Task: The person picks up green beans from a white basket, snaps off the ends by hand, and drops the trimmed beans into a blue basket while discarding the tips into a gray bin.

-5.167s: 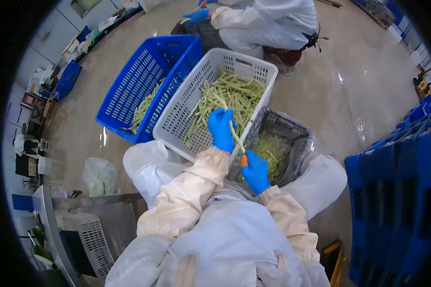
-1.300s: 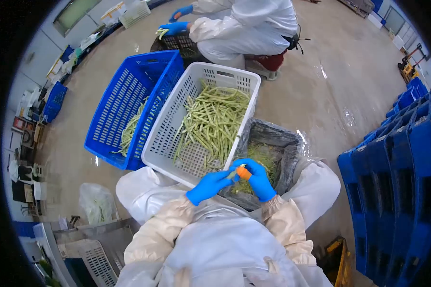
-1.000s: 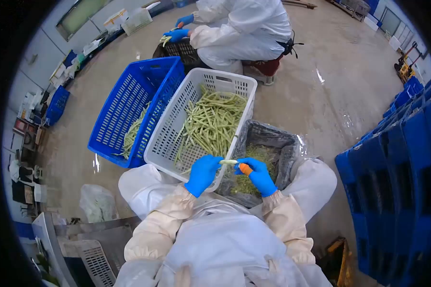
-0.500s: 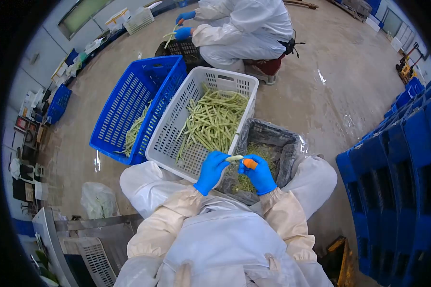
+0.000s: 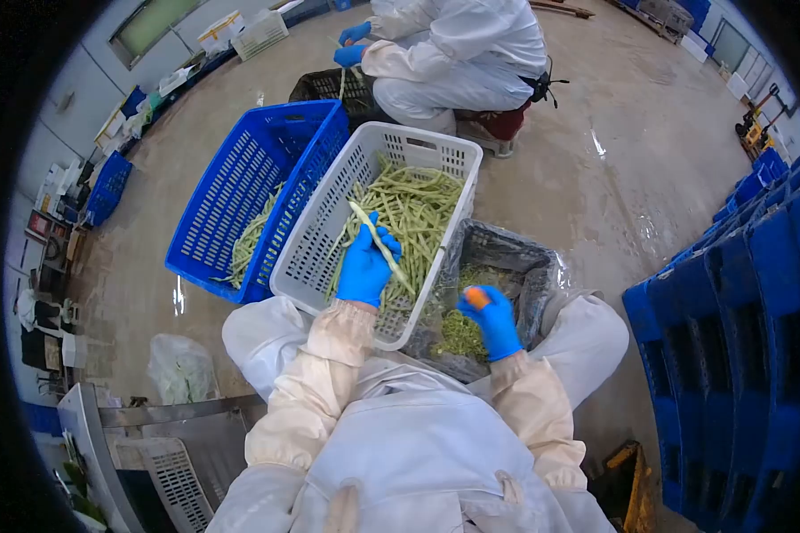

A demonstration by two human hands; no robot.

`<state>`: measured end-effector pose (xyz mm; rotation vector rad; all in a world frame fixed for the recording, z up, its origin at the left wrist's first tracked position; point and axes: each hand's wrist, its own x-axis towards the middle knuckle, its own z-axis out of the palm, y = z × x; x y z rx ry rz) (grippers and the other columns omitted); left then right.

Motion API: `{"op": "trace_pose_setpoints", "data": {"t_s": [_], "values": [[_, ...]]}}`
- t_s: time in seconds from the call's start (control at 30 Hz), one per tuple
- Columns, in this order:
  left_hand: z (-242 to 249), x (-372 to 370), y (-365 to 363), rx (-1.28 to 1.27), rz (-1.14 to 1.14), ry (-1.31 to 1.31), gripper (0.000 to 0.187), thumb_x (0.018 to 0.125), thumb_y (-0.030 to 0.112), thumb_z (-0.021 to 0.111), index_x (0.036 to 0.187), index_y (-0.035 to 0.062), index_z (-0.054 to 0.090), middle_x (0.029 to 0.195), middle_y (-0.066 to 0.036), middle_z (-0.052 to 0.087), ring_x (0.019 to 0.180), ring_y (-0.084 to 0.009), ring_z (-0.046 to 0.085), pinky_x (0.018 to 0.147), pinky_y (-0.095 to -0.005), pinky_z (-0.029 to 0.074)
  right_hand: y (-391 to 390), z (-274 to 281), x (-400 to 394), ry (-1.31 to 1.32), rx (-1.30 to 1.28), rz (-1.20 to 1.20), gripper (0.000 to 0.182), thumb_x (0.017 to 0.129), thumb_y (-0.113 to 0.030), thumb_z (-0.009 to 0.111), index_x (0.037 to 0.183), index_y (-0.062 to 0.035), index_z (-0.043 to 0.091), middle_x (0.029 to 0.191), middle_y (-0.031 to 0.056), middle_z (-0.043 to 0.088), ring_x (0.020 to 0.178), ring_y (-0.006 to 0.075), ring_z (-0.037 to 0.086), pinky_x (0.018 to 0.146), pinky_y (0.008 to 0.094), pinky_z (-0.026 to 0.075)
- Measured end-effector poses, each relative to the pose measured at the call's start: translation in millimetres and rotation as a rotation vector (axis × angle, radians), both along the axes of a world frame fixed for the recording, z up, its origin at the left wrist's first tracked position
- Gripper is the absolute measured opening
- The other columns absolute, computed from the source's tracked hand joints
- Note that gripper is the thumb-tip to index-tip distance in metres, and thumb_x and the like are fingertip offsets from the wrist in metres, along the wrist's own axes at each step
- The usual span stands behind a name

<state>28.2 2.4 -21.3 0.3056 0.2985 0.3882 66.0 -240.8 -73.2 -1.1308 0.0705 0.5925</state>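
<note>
Over the white basket (image 5: 289, 266), my left hand (image 5: 364, 266) in a blue glove holds a long pale green bean (image 5: 380, 242). Many green beans (image 5: 418, 209) lie heaped in that basket. My right hand (image 5: 492, 322), also gloved, is closed around a small orange thing (image 5: 477, 298), above a black-lined bin (image 5: 542, 275) with green trimmings (image 5: 460, 336) in it. The two hands are apart. To the left of the white basket stands a blue basket (image 5: 213, 209) with more beans (image 5: 251, 244) inside.
Beyond the baskets a co-worker (image 5: 462, 62) in white clothing and blue gloves sits by a black crate (image 5: 311, 87). Blue pallets (image 5: 729, 346) are stacked at the right. A plastic bag (image 5: 182, 369) and a metal frame (image 5: 178, 413) are at the lower left.
My left hand has moved left and up over the white basket with a bean. My right hand has moved slightly right and down, away from it. The co-worker's hands have shifted a little.
</note>
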Motion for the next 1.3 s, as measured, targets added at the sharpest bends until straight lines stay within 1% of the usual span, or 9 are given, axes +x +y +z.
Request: {"op": "trace_pose_setpoints", "data": {"t_s": [0.13, 0.43, 0.73, 1.0, 1.07, 1.13, 1.17, 1.23, 1.3], "values": [[-15.5, 8.4, -18.6, -0.128, -0.055, -0.033, 0.036, 0.089, 0.023, 0.055, 0.121, 0.0086, 0.047, 0.082, -0.006, 0.055, 0.071, -0.0175, 0.053, 0.066, -0.0318, 0.047, 24.2, 27.0, -28.6, -0.064, 0.167, 0.401, 0.025, 0.09, -0.013, 0.052, 0.11, 0.0013, 0.055, 0.096, 0.0095, 0.062, 0.094, 0.0194, 0.06, 0.084, 0.0327, 0.048], [-25.8, 3.6, -22.7, 0.009, -0.123, 0.07, 0.036, 0.09, 0.023, 0.053, 0.121, 0.0041, 0.049, 0.084, -0.008, 0.054, 0.071, -0.0167, 0.052, 0.061, -0.0295, 0.046, 24.6, 11.8, -29.2, -0.343, 0.025, 0.457, 0.019, 0.089, -0.017, 0.054, 0.096, -0.0005, 0.06, 0.081, 0.0058, 0.062, 0.074, 0.0124, 0.058, 0.068, 0.0297, 0.047], [-3.6, 11.6, -64.3, 1.097, -0.313, 0.369, 0.022, 0.083, 0.014, 0.06, 0.098, -0.0016, 0.065, 0.075, -0.002, 0.062, 0.064, -0.0083, 0.054, 0.057, -0.0242, 0.044, 35.4, 1.1, -46.3, -1.226, -0.591, 0.565, 0.018, 0.077, -0.013, 0.059, 0.093, -0.0041, 0.06, 0.081, 0.0189, 0.059, 0.069, 0.036, 0.057, 0.06, 0.0391, 0.046], [-25.7, -43.4, 3.9, 1.445, -0.349, 0.54, 0.024, 0.084, 0.016, 0.06, 0.101, -0.0004, 0.064, 0.077, -0.003, 0.062, 0.068, -0.0101, 0.056, 0.062, -0.0266, 0.045, -9.1, 2.7, 22.7, -0.356, -0.112, -0.319, 0.017, 0.088, -0.018, 0.055, 0.09, -0.0028, 0.061, 0.072, 0.0014, 0.057, 0.063, 0.0096, 0.051, 0.056, 0.0249, 0.042], [-2.9, -64.3, 53.4, 1.219, -0.251, 0.702, 0.025, 0.084, 0.018, 0.06, 0.102, 0.0019, 0.064, 0.08, -0.003, 0.062, 0.072, -0.0106, 0.056, 0.066, -0.0281, 0.046, -26.8, -11.5, 33.6, -0.292, -0.086, -0.441, 0.016, 0.088, -0.018, 0.055, 0.09, -0.0031, 0.061, 0.071, 0.001, 0.056, 0.062, 0.0096, 0.051, 0.056, 0.0249, 0.043], [-0.8, -92.8, 141.6, 1.62, 0.058, 0.79, 0.031, 0.085, 0.021, 0.06, 0.109, 0.0017, 0.061, 0.092, -0.007, 0.062, 0.081, -0.0134, 0.055, 0.075, -0.0294, 0.046, -34.1, -19.7, 34.0, -0.208, -0.324, -0.406, 0.017, 0.088, -0.015, 0.053, 0.091, -0.0002, 0.06, 0.075, 0.0083, 0.06, 0.061, 0.016, 0.056, 0.058, 0.0294, 0.044], [31.1, -89.4, 160.5, 1.176, 0.165, 0.779, 0.033, 0.084, 0.018, 0.059, 0.112, 0.0004, 0.058, 0.097, -0.009, 0.062, 0.088, -0.0144, 0.055, 0.08, -0.0308, 0.045, -31.3, -25.2, 30.3, -0.205, -0.328, -0.393, 0.017, 0.088, -0.015, 0.053, 0.091, -0.0002, 0.06, 0.075, 0.0083, 0.06, 0.061, 0.016, 0.056, 0.058, 0.0294, 0.044], [50.0, -101.4, 224.4, 1.982, 0.596, 0.874, 0.036, 0.083, 0.017, 0.058, 0.115, -0.0008, 0.056, 0.101, -0.013, 0.062, 0.093, -0.019, 0.056, 0.083, -0.0325, 0.044, -24.6, -40.8, 21.6, -1.029, -1.184, -0.213, 0.018, 0.085, -0.013, 0.053, 0.094, 0.0011, 0.06, 0.078, 0.019, 0.061, 0.065, 0.0247, 0.061, 0.058, 0.0365, 0.046], [48.4, -82.2, 244.2, 2.194, 0.709, 1.01, 0.037, 0.083, 0.017, 0.057, 0.115, -0.0014, 0.056, 0.102, -0.016, 0.061, 0.095, -0.0235, 0.057, 0.083, -0.0339, 0.044, -16.5, -20.9, 13.5, -0.996, -1.322, -0.024, 0.015, 0.082, -0.015, 0.054, 0.086, -0.0008, 0.06, 0.077, 0.0223, 0.061, 0.067, 0.0313, 0.062, 0.056, 0.0427, 0.046]]}}
